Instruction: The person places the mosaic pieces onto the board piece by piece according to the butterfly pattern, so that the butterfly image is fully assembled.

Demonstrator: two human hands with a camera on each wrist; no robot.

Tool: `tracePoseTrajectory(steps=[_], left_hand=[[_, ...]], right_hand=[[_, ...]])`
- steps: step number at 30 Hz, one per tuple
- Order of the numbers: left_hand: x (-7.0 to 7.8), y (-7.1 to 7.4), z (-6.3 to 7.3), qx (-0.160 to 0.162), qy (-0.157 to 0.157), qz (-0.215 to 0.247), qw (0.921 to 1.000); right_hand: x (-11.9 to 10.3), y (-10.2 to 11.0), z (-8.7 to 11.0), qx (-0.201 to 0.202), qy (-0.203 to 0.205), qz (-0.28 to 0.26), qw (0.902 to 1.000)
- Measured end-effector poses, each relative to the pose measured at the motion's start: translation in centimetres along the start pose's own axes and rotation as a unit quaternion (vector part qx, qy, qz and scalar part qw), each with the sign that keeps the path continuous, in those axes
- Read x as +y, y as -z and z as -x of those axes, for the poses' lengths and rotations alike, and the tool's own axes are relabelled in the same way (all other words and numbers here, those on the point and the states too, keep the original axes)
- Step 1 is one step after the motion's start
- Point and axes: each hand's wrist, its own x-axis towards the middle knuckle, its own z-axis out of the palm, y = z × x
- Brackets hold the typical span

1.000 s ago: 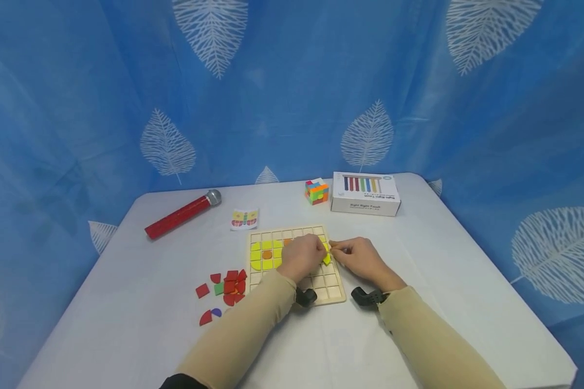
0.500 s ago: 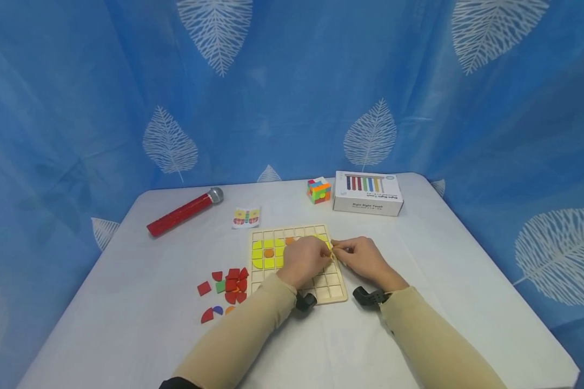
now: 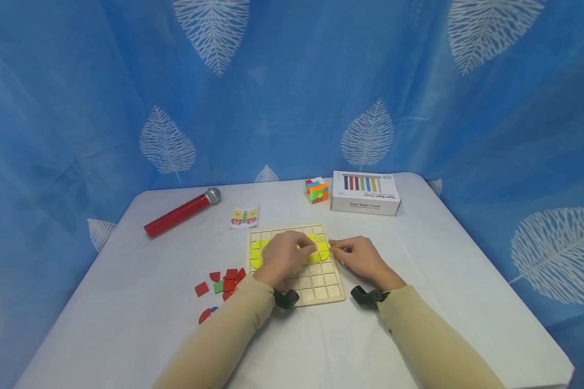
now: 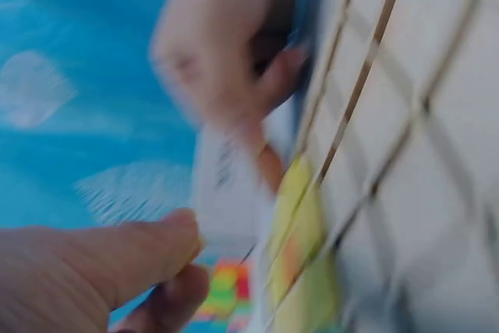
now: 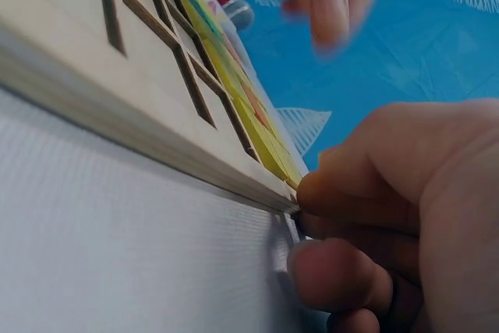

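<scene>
My left hand [image 3: 282,256] hovers above the wooden grid board [image 3: 328,292], hiding part of its middle. In the left wrist view, its thumb and finger [image 4: 183,235] come close together, with nothing visible between them. At the board's right edge, my right hand [image 3: 362,259] pinches the rim between bent fingers and thumb; the right wrist view shows its fingertips at the board's corner [image 5: 273,196]. Flat yellow pieces [image 3: 321,251] fill cells at the upper right, and more yellow pieces [image 3: 256,254] lie in cells on the left.
Loose red pieces [image 3: 230,285], a green square [image 3: 218,287] and a blue piece lie left of the board. Behind stand a picture card [image 3: 244,218], a red microphone [image 3: 182,212], a puzzle cube [image 3: 317,190] and a white box [image 3: 365,193]. A blue curtain hangs beyond the table.
My left hand has moved left from the board's right edge, uncovering the yellow pieces there. The right hand stays at the edge.
</scene>
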Motion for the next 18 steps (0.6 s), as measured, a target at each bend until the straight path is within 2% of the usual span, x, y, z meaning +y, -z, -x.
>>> tracePoseTrajectory(steps=[4,7,10,14,18], left_hand=[[-4.0,3.7,2.4,0.035,0.056,0.015,0.9977],[-7.8,6.3,4.3,0.055,0.103,0.020,0.9930],[-11.8,8.2,5.9,0.068,0.144,0.034,0.9867],[-16.2,9.4,7.6,0.062,0.179,0.059,0.9801],[-18.2,9.4,8.3,0.041,0.173,0.078,0.9810]], right_hand=[[0.0,-0.5,0.0,-0.008,-0.014,0.011,0.9998],[0.0,-0.6,0.1,-0.005,-0.009,0.013,0.9999],[-0.1,-0.5,0.0,-0.001,-0.008,0.012,0.9999],[-0.3,-0.4,-0.1,-0.012,-0.008,0.020,0.9997],[-0.6,-0.3,-0.2,-0.016,-0.004,0.026,0.9995]])
